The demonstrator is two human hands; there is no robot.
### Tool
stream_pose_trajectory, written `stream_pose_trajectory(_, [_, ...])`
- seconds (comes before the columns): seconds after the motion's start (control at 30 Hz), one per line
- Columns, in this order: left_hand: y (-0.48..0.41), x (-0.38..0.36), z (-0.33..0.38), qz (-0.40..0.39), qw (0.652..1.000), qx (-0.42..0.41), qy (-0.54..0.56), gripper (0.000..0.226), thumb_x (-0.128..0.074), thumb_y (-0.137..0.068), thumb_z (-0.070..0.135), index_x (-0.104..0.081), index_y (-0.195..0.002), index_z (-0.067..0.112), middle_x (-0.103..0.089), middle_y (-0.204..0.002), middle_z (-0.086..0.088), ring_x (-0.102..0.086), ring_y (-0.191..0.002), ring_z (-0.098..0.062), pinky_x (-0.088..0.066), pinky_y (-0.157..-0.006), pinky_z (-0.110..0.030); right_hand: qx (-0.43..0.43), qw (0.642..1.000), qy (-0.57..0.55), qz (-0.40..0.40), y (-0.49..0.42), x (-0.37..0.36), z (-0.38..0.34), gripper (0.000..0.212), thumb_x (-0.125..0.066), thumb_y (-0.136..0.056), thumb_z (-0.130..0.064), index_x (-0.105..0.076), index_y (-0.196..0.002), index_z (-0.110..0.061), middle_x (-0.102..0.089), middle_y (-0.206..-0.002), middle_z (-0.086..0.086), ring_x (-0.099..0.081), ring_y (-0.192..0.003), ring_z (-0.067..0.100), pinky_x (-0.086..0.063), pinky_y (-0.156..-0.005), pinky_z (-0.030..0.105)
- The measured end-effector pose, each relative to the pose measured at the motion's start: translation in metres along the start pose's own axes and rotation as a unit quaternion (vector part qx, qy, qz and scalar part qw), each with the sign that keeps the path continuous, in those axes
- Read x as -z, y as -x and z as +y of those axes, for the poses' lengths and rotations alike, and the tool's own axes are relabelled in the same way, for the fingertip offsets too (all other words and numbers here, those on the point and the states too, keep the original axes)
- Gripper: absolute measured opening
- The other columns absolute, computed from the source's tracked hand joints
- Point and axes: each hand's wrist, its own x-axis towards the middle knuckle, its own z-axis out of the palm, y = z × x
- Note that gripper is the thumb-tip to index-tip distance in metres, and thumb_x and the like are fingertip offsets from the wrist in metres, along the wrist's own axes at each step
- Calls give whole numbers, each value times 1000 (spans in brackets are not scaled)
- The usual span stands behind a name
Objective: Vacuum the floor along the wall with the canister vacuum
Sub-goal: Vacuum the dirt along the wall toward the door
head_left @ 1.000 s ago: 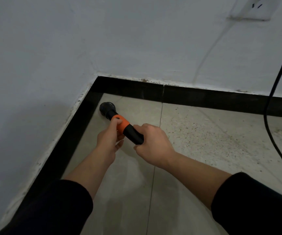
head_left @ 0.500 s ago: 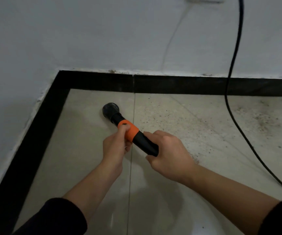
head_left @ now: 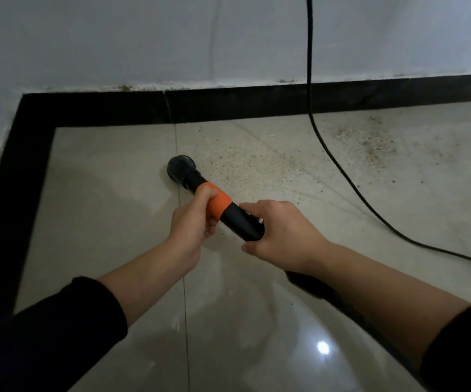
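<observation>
A black vacuum wand [head_left: 238,220] with an orange collar [head_left: 219,204] points down at the beige tile floor [head_left: 110,199]. Its round brush nozzle [head_left: 180,168] rests on the floor beside a tile seam, a little way out from the black baseboard [head_left: 228,104]. My left hand [head_left: 193,226] grips the wand at the orange collar. My right hand [head_left: 282,234] grips the black part just behind it. The hose runs back under my right forearm, mostly hidden. Specks of dirt [head_left: 259,168] lie on the tile to the right of the nozzle.
A black power cord [head_left: 310,80] hangs down the white wall [head_left: 143,38] and trails across the floor to the right. A denser patch of grit [head_left: 370,142] lies near the baseboard at the right. The room corner [head_left: 28,100] is at the left.
The nozzle has moved out of the corner, rightward along the back wall and onto the tile seam. Both hands keep the same hold. The view has shifted right.
</observation>
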Motion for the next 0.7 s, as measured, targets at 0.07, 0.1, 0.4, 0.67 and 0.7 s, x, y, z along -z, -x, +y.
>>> stream_pose_trajectory(0.07, [2,5,-7,1,1000,0,-14,22,-64,-82,36,-60,-80,14,-56,-72,-3,-51,-68,-15,-45,-67,-29,-8,999,15,-38,-3,-5,-2,24,-75,-67,-24,-61,-86,-21,-62,-72,0,-60,-66,18,-53,-62,36])
stream_pose_trajectory(0.1, [2,10,-11,2,1000,-5,-20,22,-64,-82,35,-59,-77,14,-54,-69,-2,-50,-67,-16,-44,-67,-30,-11,998,24,-55,-5,-11,-5,25,-77,-64,-27,-60,-82,-20,-62,-68,0,-60,-64,18,-53,-60,36])
stream_pose_trajectory(0.4, [20,49,-36,49,998,-21,-29,21,-64,-84,33,-60,-80,12,-57,-74,-5,-53,-69,-17,-44,-68,-31,37,994,44,-88,8,-48,-19,21,-72,-69,-25,-52,-74,-19,-56,-65,0,-59,-62,20,-43,-51,28])
stream_pose_trajectory(0.67, [46,36,-54,12,998,-15,-64,20,-60,-88,32,-58,-81,13,-53,-73,-5,-52,-67,-16,-45,-66,-29,17,992,30,-118,43,-46,-3,29,-77,-71,-36,-57,-81,-17,-57,-69,0,-60,-66,19,-46,-54,28])
stream_pose_trajectory(0.7, [50,33,-56,10,998,-14,-65,20,-59,-88,32,-57,-81,13,-52,-72,-4,-51,-67,-16,-44,-66,-29,16,992,29,-122,48,-44,-2,31,-78,-71,-38,-57,-82,-17,-56,-69,-1,-60,-66,19,-45,-54,28])
